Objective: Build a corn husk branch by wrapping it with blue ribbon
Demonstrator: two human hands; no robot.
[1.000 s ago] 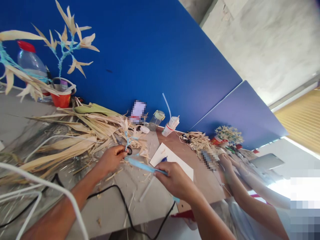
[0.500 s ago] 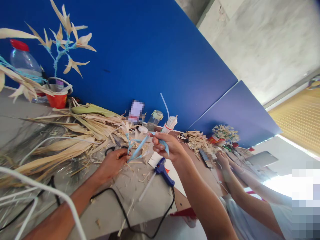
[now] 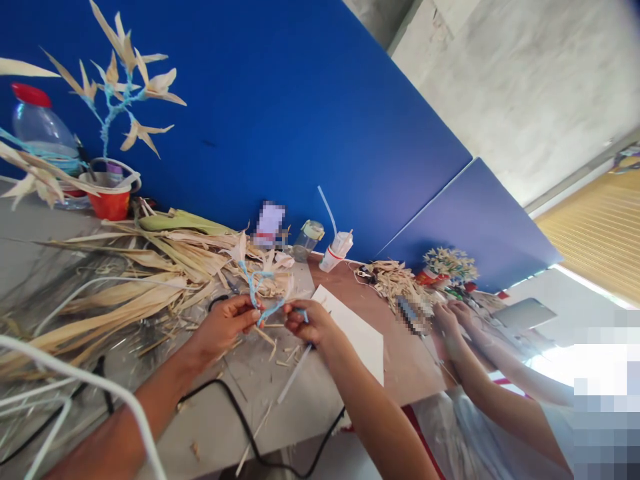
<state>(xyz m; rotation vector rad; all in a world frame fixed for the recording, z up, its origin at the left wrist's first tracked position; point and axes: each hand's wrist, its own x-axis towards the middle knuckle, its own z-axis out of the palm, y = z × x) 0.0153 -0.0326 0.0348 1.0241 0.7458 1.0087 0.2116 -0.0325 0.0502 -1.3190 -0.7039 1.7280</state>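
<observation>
My left hand (image 3: 231, 325) is closed, thumb and fingers pinching the base of a small branch (image 3: 251, 285) wrapped in light blue, with pale husk petals at its tips. From that base a light blue strip (image 3: 273, 310) runs to my right hand (image 3: 311, 321), whose fingers are pinched on it; a bit of blue shows past them. Whether the strip is paper or tape I cannot tell. Below my right hand a translucent glue stick (image 3: 295, 377) sticks out. The blue glue gun is hidden by my right hand and forearm.
Dried corn husks (image 3: 150, 267) cover the table's left side, near white wire loops (image 3: 125, 387). A red cup (image 3: 111, 203) holds a finished husk-flower branch (image 3: 117, 100). A white sheet (image 3: 360, 340), a white cup (image 3: 335, 252) and a black cable (image 3: 235, 400) lie around. Another person's hands (image 3: 447, 317) are at right.
My right hand has moved down and left, closer to my left hand, and the blue strip between them is shorter. It now covers the glue gun. The view has shifted slightly.
</observation>
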